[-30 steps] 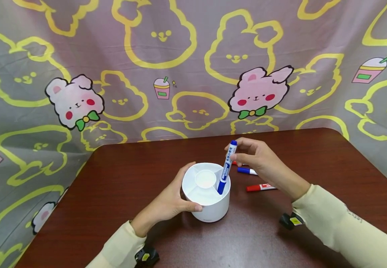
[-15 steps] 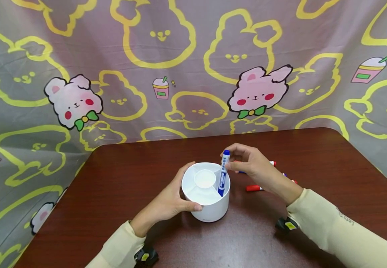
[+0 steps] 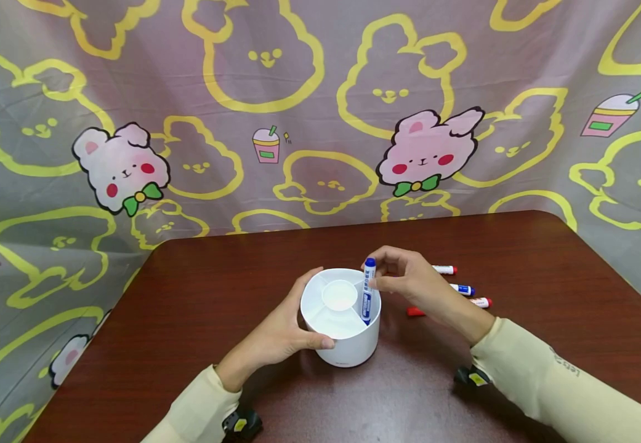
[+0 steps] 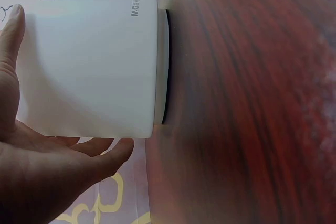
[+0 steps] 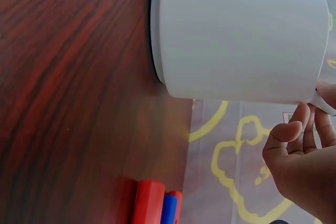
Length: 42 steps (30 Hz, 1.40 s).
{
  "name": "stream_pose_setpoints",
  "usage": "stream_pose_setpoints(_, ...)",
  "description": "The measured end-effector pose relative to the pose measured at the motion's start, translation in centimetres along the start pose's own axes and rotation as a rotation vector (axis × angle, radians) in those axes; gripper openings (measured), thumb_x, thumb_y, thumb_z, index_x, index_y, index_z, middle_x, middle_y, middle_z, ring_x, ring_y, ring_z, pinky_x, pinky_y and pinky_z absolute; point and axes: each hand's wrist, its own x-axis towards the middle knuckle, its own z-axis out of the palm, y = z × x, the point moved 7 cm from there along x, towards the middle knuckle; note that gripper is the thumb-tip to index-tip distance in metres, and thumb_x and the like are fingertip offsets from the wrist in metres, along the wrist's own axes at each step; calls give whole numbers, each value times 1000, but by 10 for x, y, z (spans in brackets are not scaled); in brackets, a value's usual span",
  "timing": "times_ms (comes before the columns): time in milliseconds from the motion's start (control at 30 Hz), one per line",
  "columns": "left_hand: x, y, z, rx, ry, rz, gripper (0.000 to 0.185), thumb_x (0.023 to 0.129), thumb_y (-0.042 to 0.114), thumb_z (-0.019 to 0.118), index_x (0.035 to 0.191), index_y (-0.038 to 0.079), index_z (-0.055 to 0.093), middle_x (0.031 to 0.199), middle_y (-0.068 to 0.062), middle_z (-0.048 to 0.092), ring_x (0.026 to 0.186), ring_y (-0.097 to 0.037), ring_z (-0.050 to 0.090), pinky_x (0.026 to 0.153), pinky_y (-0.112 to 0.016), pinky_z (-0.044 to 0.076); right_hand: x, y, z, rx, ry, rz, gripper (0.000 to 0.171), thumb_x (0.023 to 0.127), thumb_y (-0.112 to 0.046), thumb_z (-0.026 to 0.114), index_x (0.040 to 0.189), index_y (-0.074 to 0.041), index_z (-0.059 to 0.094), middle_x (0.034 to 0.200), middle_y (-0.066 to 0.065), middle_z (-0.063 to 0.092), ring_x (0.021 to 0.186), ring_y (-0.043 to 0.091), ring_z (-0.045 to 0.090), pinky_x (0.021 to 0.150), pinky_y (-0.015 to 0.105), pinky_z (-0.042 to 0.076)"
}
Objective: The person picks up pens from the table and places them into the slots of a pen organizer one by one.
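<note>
Lowered further since the earlier frame, the blue marker (image 3: 368,292) is pinched by the right hand (image 3: 409,284) in the holder (image 3: 348,344) compartment at 3 o'clock. The holder is gripped by the left hand (image 3: 284,332). A vertical release is advised.

Makeshift recording corner, cartoon bunny cloth backdrop (image 3: 320,111), dark wooden table (image 3: 198,295)

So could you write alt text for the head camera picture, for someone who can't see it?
A person's right hand lowers a blue marker into a white round holder, which the left hand grips. Three more markers lie on the dark wooden table, before a cartoon-rabbit cloth.
</note>
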Motion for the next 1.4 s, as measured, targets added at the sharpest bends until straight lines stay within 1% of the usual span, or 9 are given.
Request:
stream_pose_setpoints(200,0,2,-1,-2,2,15,119,74,38,97,165,21,22,160,-9,43,142,-28,45,122,-57,27,-2,2,1,0,8,12,31,93,-8,76,119,3,65,99,11,62,93,23,59,80,29,59)
stream_pose_setpoints(367,-1,2,-1,-14,-1,7,120,72,41,97,164,23,22,160,-6,43,142,-26,45,123,-56,26,-2,2,2,0,12,10,32,92,-7,76,120,3,64,99,11,62,93,22,59,79,30,59)
stream_pose_setpoints(600,-2,2,-2,-23,-5,-6,121,71,40,98,164,25,22,161,-4,42,144,-25,43,124,-56,24,-4,3,-6,20,24,46,30,94,-10,75,122,-4,65,106,11,64,96,24,62,82,27,60)
stream_pose_setpoints(667,-2,1,-2,-20,-4,-9,121,71,39,98,164,25,22,161,-4,42,144,-26,43,124,-56,23,-5,3,-10,27,30,51,31,94,-10,76,122,-3,65,107,11,64,97,23,62,81,26,59)
stream_pose_setpoints(800,-3,1,-3,-8,1,-14,121,70,36,99,164,25,23,160,-6,43,145,-27,42,125,-57,21,-9,3,-21,-5,52,66,30,95,-13,76,123,-7,66,113,15,62,101,23,62,81,27,59)
stream_pose_setpoints(867,-3,1,-3,-1,1,-13,122,70,35,99,164,25,23,161,-6,42,146,-27,41,125,-57,19,-12,4,-28,-31,67,79,30,96,-15,75,124,-9,66,116,15,62,105,24,61,85,31,60)
stream_pose_setpoints(1033,-4,0,-3,8,1,-14,121,71,33,99,164,23,23,162,-5,41,149,-27,38,126,-58,15,-21,7,-49,-110,98,87,31,99,-22,74,126,-13,65,116,9,64,110,25,61,90,37,59)
stream_pose_setpoints(1200,-4,0,-3,13,0,-22,120,71,32,99,164,24,23,163,-4,40,150,-27,37,127,-59,14,-29,10,-70,-139,124,55,28,99,-20,73,124,-11,65,110,1,68,104,20,65,84,31,59)
stream_pose_setpoints(1400,-5,1,-4,21,-5,-34,120,72,33,98,164,26,23,162,-4,41,149,-27,38,127,-60,14,-39,16,-96,-158,162,53,23,101,-19,71,122,-13,65,107,-9,72,95,13,66,76,29,59)
